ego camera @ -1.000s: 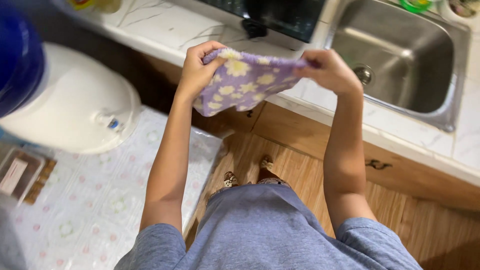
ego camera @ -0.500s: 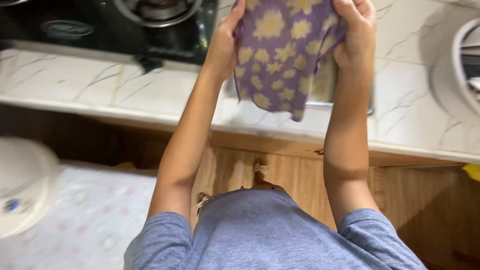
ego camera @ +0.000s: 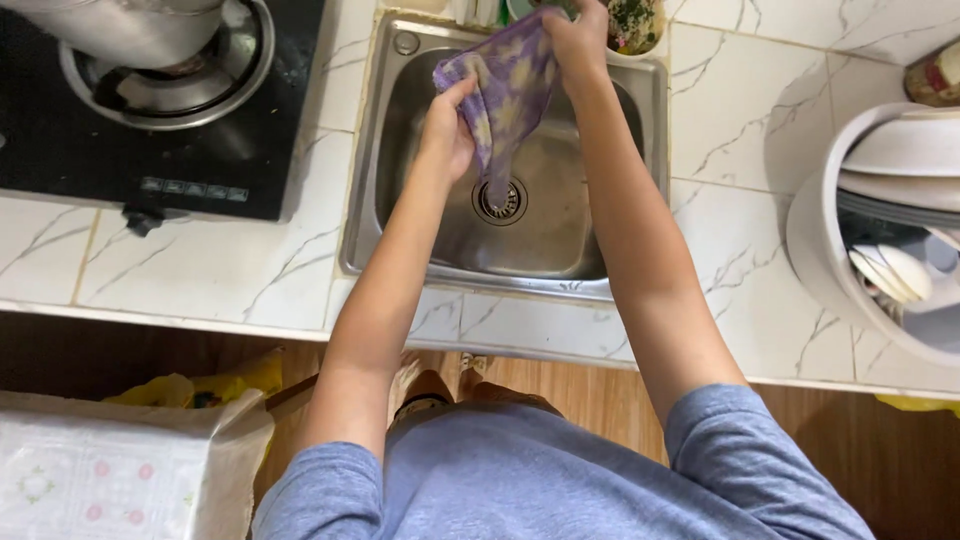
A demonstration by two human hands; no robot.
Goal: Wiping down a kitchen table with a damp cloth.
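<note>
Two bare hands hold a purple cloth (ego camera: pixel 505 95) with pale yellow flowers over a steel sink (ego camera: pixel 400 230) set in a white marbled surface (ego camera: pixel 250 270). The right hand (ego camera: pixel 575 35) grips the cloth's upper end, fingers (ego camera: pixel 590 15) curled shut around the fabric, close to the sink's far rim. The left hand (ego camera: pixel 447 130) sits lower and nearer the person, its thumb and fingers (ego camera: pixel 462 92) pinching the cloth's left edge. Below the left fingers the cloth narrows to a twisted tail that hangs down to just above the round drain (ego camera: pixel 500 200); whether the tip touches the drain cannot be told.

Beyond the right fingers, at the back rim of the sink, stands a bowl (ego camera: pixel 640 25) with green scraps in it, partly hidden by the hand. Left of the left fingers, past the sink's edge, lies a black glass stove (ego camera: pixel 200 150) with a metal pot (ego camera: pixel 120 30) on its burner ring. Far to the right of both hands, well apart from the sink, a white dish rack (ego camera: pixel 810 240) holds stacked plates (ego camera: pixel 900 160) and spoons (ego camera: pixel 890 275). A jar (ego camera: pixel 935 75) stands at the top right edge.

Nearer the person than the fingers, below the surface's edge, are wooden cabinet fronts, a yellow bag (ego camera: pixel 200 385), and a sheet of floral plastic (ego camera: pixel 100 480). The person wears a blue-grey T-shirt (ego camera: pixel 520 470).
</note>
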